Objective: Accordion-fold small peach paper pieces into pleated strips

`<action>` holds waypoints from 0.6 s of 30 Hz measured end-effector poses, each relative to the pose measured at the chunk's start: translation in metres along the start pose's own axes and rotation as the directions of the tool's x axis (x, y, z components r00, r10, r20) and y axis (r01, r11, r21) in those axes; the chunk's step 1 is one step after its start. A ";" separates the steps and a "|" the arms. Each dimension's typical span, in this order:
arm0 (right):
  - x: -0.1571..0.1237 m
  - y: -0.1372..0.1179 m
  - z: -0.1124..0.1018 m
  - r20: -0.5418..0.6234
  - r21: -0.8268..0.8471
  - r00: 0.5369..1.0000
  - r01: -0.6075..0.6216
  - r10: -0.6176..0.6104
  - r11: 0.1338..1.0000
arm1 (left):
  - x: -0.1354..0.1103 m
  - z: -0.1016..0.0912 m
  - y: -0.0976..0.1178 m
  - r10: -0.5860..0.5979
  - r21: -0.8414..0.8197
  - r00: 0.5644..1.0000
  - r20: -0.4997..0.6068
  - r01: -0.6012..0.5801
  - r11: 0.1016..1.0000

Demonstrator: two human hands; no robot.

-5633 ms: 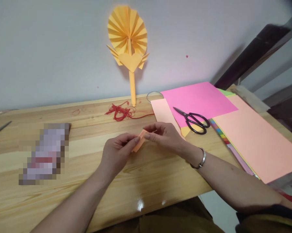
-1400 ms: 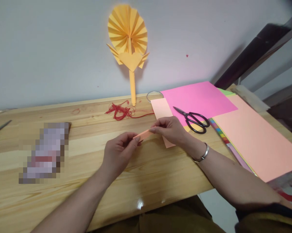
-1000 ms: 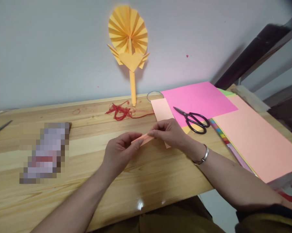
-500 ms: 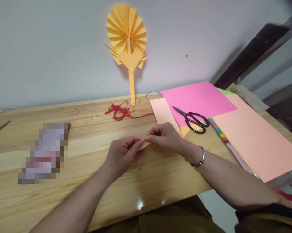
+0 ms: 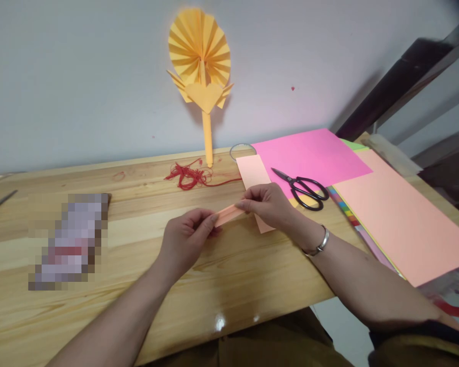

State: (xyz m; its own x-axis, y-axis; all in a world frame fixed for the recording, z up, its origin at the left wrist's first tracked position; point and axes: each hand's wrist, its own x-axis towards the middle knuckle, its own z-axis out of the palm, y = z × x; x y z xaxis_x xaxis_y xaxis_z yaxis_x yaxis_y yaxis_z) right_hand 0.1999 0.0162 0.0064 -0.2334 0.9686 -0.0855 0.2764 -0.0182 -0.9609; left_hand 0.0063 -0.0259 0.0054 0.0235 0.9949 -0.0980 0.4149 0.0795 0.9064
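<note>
Between both hands, above the wooden table [image 5: 137, 316], stretches a narrow folded strip of peach paper [image 5: 228, 214]. My left hand [image 5: 187, 237] pinches its left end with thumb and fingers. At the other end, my right hand [image 5: 265, 204] grips it the same way. The fingers cover both ends of the strip. Just behind my right hand lies a flat piece of peach paper [image 5: 251, 169], partly hidden by that hand. Black-handled scissors [image 5: 307, 192] rest to the right on a pink sheet [image 5: 317, 155].
A yellow pleated paper fan [image 5: 199, 48] with a heart leans upright against the wall. Tangled red string [image 5: 189, 176] lies below it. Peach sheets [image 5: 401, 219] are stacked at right. A blurred-out object [image 5: 71, 239] and a dark pointed tool [image 5: 0, 205] lie at left.
My hands have moved apart, the right one up and to the right, the left one slightly left. More of the paper strip shows between them.
</note>
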 end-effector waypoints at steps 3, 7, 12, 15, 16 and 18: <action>0.001 -0.002 -0.001 -0.017 0.023 1.000 -0.012 0.013 1.000 | 0.000 0.000 -0.003 -0.011 -0.017 1.000 -0.028 0.010 1.000; -0.001 -0.001 0.001 0.007 0.035 0.999 -0.039 0.039 0.999 | -0.001 0.001 -0.003 -0.015 -0.065 0.998 -0.055 0.011 0.998; -0.006 0.002 0.008 0.097 -0.084 0.993 0.069 -0.061 0.994 | -0.002 0.003 0.000 0.086 -0.023 0.996 -0.028 -0.086 0.996; -0.010 0.003 0.011 0.132 -0.184 0.971 0.220 -0.198 0.958 | 0.000 0.004 0.000 0.182 0.028 0.983 0.035 -0.183 0.983; -0.010 0.003 0.011 0.144 -0.215 0.960 0.266 -0.239 0.940 | 0.000 0.005 0.000 0.196 0.037 0.979 0.057 -0.199 0.979; -0.011 0.002 0.011 0.173 -0.273 0.936 0.344 -0.306 0.898 | 0.001 0.005 0.000 0.210 0.054 0.974 0.090 -0.215 0.975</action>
State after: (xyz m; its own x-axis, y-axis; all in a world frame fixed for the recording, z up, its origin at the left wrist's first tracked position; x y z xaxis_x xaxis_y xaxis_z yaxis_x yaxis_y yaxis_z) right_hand 0.1926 0.0026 0.0021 -0.4644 0.8694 0.1688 0.4223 0.3849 -0.8207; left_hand 0.0103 -0.0257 0.0031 0.1919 0.9797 0.0576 0.4483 -0.1397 0.8829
